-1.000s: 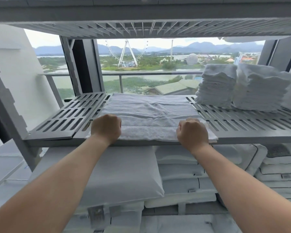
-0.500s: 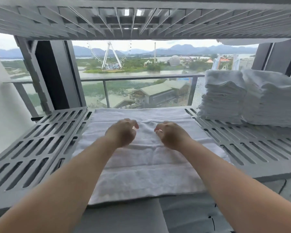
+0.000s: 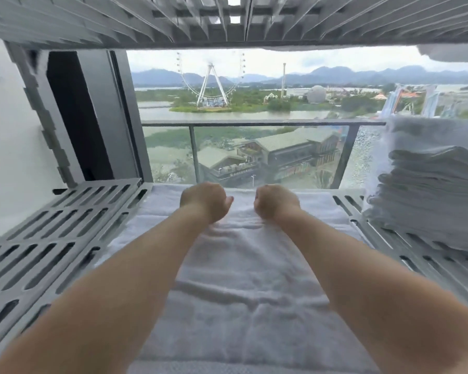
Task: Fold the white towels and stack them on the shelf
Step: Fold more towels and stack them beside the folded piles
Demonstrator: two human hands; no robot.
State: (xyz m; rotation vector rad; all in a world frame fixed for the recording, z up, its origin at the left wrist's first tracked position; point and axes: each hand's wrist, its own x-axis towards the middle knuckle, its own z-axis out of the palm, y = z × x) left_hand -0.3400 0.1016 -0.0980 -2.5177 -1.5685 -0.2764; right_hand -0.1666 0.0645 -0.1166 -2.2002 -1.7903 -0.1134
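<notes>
On the near part of the slatted grey shelf [image 3: 52, 238] the white towel [image 3: 243, 292] lies spread flat. Its long axis runs straight away from me, the near end under my forearms and the far end pointing toward the window. Further along it, my left hand [image 3: 204, 202] and right hand [image 3: 276, 202] sit close together near the far edge, both curled into fists. The cloth puckers just beneath my wrists, but my fingers are hidden, so I cannot tell whether they grip it. To the right stands a stack of folded towels [image 3: 427, 201] on the same shelf, apart from the spread one. Beyond is a balcony railing [image 3: 254, 122].
</notes>
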